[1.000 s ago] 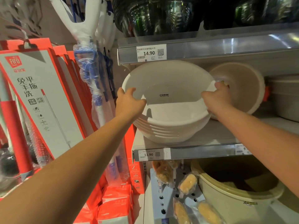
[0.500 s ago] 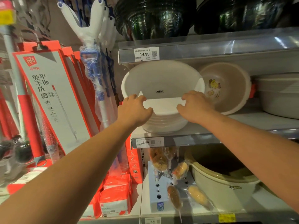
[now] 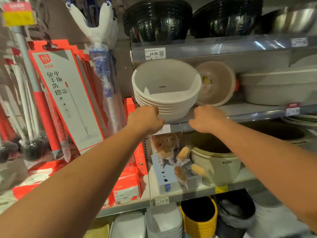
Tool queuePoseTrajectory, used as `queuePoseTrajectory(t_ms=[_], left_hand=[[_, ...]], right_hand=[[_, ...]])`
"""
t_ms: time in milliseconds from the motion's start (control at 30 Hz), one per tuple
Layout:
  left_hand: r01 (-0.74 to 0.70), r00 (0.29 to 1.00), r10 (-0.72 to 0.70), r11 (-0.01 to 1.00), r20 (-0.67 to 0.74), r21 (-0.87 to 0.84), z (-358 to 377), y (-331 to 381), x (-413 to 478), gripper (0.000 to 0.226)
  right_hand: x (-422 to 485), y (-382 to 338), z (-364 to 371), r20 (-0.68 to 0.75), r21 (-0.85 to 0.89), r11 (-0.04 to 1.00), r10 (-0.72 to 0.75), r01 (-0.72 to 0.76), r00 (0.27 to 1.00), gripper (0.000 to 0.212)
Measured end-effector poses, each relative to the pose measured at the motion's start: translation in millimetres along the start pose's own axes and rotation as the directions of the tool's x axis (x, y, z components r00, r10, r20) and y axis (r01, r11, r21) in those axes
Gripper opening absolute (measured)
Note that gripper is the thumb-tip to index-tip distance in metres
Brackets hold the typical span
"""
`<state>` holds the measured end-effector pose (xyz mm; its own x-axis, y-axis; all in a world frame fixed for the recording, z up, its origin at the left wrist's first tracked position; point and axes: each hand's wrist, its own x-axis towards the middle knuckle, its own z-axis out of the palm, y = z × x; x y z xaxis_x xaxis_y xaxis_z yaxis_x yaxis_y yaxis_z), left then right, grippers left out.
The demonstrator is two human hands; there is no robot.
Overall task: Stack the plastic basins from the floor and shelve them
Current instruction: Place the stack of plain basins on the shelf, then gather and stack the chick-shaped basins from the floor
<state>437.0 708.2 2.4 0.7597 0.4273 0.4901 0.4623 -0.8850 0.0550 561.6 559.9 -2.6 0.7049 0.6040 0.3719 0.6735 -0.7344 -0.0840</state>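
Note:
A stack of several white plastic basins (image 3: pixel 164 93) leans tilted on the middle metal shelf (image 3: pixel 248 112), its opening turned towards me. My left hand (image 3: pixel 145 119) hangs at the shelf's front edge with its fingers curled, its knuckles right beside the lowest basins. My right hand (image 3: pixel 207 118) is also curled at the shelf edge, a little to the right of the stack and apart from it. Neither hand has anything in it.
A beige basin with a cartoon print (image 3: pixel 216 83) leans behind the stack, with grey basins (image 3: pixel 277 90) further right. Dark bowls (image 3: pixel 157 19) fill the shelf above. Red mop boxes (image 3: pixel 68 100) hang at the left. A large cream basin (image 3: pixel 217 162) and a yellow basket (image 3: pixel 199 219) sit below.
Both hands have let go of the top basin's rim and dropped to the shelf's front edge. The stack now rests on the shelf by itself, and the camera has pulled back.

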Motion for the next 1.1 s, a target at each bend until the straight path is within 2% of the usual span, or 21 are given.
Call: queuePoseTrajectory(t_ms=[133,367,533,733,933,1033,1100], left_hand=[[-0.057,0.997,0.059,0.998,0.049,-0.026,-4.7,16.9,-32.9,0.035],[-0.132,0.983,0.139,0.989,0.119,-0.065,-1.5,57.6,-76.5,0.036],[-0.181,0.964,0.197,0.978,0.178,-0.104,15.4,98.9,-106.2,0.032],[-0.227,0.936,0.255,0.964,0.243,-0.137,39.5,167.8,-149.7,0.035],[-0.223,0.921,0.262,0.961,0.289,-0.163,55.5,224.1,-204.0,0.038],[-0.205,0.915,0.25,0.964,0.316,-0.168,60.2,247.1,-235.1,0.04],[-0.208,0.913,0.246,0.967,0.325,-0.146,61.8,256.8,-250.0,0.04]], right_hand=[[-40.1,-0.1,-11.1,0.039,-0.038,0.999,0.031,-0.03,0.999,0.037],[-100.9,17.0,-17.5,0.089,-0.021,0.997,0.071,-0.069,0.994,0.035],[-142.6,50.3,-5.8,0.162,-0.03,0.993,0.121,-0.118,0.979,0.033],[-199.8,109.1,14.7,0.179,-0.08,0.986,0.157,-0.145,0.971,0.029],[-258.3,158.9,24.5,0.236,-0.1,0.986,0.156,-0.136,0.959,0.03],[-293.1,179.2,28.9,0.239,-0.099,0.985,0.158,-0.138,0.958,0.019],[-310.7,186.3,28.9,0.244,-0.113,0.984,0.162,-0.138,0.956,0.021]])
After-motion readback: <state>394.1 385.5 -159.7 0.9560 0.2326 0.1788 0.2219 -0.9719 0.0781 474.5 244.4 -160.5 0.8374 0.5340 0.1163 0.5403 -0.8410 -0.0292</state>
